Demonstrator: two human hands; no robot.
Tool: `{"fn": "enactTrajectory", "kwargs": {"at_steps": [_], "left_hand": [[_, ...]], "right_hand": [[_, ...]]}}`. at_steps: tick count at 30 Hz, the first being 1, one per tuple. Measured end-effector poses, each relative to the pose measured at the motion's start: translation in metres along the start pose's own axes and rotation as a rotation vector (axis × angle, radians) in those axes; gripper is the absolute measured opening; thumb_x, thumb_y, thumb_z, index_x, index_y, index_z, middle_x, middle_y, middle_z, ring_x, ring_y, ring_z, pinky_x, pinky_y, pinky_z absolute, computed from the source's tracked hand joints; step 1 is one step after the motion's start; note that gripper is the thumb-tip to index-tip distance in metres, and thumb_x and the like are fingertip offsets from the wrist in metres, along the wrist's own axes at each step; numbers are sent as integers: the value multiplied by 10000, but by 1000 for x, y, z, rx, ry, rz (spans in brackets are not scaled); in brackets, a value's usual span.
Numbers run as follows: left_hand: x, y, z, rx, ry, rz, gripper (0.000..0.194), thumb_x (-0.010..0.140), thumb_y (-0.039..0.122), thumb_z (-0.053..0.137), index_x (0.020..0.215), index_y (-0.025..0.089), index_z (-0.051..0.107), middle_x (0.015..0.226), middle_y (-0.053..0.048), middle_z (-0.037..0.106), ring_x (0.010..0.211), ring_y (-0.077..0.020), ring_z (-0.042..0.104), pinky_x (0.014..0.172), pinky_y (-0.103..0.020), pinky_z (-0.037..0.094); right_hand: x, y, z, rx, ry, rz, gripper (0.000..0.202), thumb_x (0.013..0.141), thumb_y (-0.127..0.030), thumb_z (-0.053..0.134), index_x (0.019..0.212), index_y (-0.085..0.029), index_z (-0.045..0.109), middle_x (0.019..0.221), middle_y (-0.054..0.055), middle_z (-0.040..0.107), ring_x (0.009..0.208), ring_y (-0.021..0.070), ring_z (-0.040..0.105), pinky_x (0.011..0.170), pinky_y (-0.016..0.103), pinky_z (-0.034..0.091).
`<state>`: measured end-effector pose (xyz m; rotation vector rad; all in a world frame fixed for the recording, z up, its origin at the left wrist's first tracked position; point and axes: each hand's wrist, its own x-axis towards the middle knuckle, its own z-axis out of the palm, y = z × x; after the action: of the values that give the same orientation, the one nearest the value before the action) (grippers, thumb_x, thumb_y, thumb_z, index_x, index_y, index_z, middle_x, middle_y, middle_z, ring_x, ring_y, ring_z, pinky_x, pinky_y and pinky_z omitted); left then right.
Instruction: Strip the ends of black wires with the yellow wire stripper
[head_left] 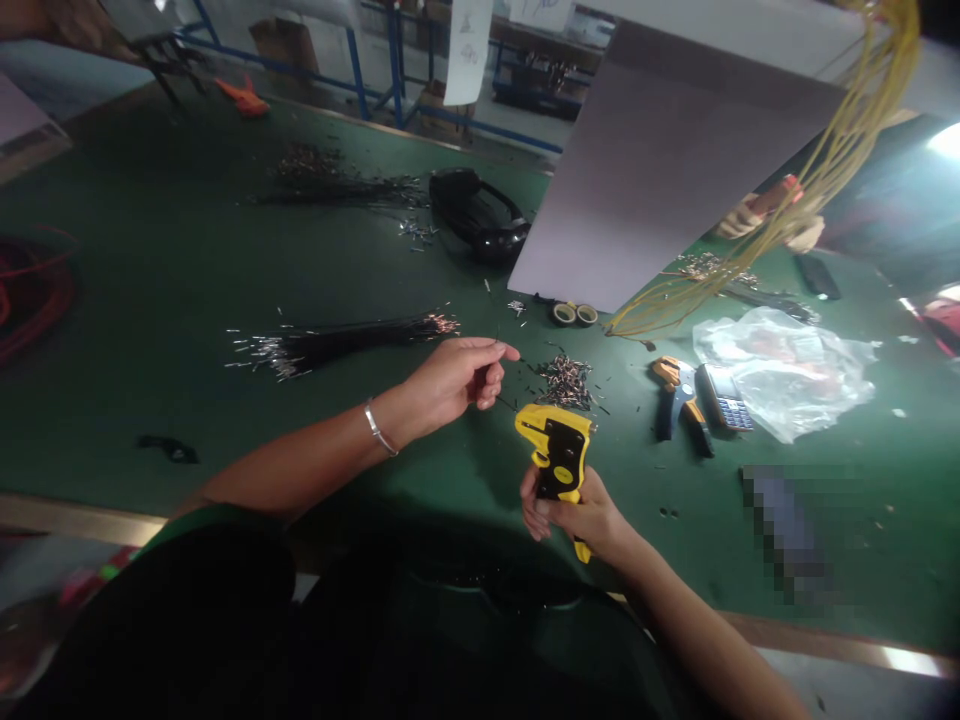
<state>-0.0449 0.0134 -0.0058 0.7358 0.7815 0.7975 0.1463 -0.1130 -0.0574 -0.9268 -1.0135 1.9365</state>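
My right hand [566, 505] is wrapped round the grip of a yellow and black wire stripper [559, 450], its jaws pointing left and up. My left hand [465, 375] pinches a thin black wire [507, 402], whose lower end runs down to the stripper's jaw. Whether that end lies inside the jaw is too small to tell. Just beyond the stripper is a pile of short stripped wire scraps [566, 382]. To the left of my left hand lies a bundle of black wires [345, 340], with silvery ends on the left and bare copper ends on the right.
Yellow wires [795, 220] hang at the right beside a white sheet [660, 150]. On the green table [187, 290] are two tape rolls [574, 315], orange-handled pliers [681, 400], a keypad phone [726, 397], a plastic bag [787, 365] and a black looped object [480, 215]. Another person's hands [772, 215] show behind.
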Motion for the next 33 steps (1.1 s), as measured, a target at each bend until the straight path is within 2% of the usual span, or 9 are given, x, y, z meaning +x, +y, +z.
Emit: {"fn": "enactTrajectory", "kwargs": {"at_steps": [4,7,11,13,15,18,20,33], "left_hand": [[0,3,0,122,-8,113,176,919,236,516,916,123,651,555,-3,540,484,-90,515,445,-221,317],[-1,8,-1,175,-26,170,213,933,270,504,978,124,652,632,-29,615,580,-98,572,544,-219,402],[-5,12,1,92,-131,145,234,948,282,478,1042,141,640,625,-17,614,608,-116,590,681,-285,482],[-7,12,2,33,-190,126,228,951,272,472,1048,153,641,578,5,577,566,-114,568,689,-306,491],[-7,12,3,0,-208,125,209,949,254,478,1023,158,648,504,35,499,481,-95,492,610,-278,466],[-7,10,4,-7,-189,123,184,945,222,487,964,153,656,429,72,353,394,-64,327,466,-220,342],[-8,10,4,-2,-187,120,174,941,209,493,937,148,656,425,82,301,386,-55,267,433,-207,272],[-9,10,3,87,-204,141,156,921,183,515,926,130,662,451,90,281,386,-37,214,408,-199,191]], "right_hand": [[3,5,0,-131,86,-16,186,726,-248,719,823,-143,600,576,-22,534,468,109,493,479,274,420],[4,6,0,-242,147,-2,193,694,-247,712,806,-154,585,595,-20,536,482,111,495,490,271,416],[3,7,1,-374,194,19,182,678,-253,678,803,-164,580,607,-14,539,509,118,494,506,270,400],[4,6,3,-418,197,24,168,676,-256,660,791,-168,575,607,-12,533,522,122,487,508,268,390],[5,5,6,-461,191,18,143,677,-248,642,771,-172,567,601,-15,520,529,119,474,517,266,387],[6,4,9,-533,182,4,108,676,-221,614,758,-174,559,597,-23,504,531,113,459,522,259,381],[7,4,10,-579,170,1,97,672,-201,594,758,-175,556,601,-26,498,529,109,453,519,252,376],[9,15,10,-753,125,-78,110,638,-119,486,711,-191,524,585,-43,470,506,96,416,489,225,337]]}}
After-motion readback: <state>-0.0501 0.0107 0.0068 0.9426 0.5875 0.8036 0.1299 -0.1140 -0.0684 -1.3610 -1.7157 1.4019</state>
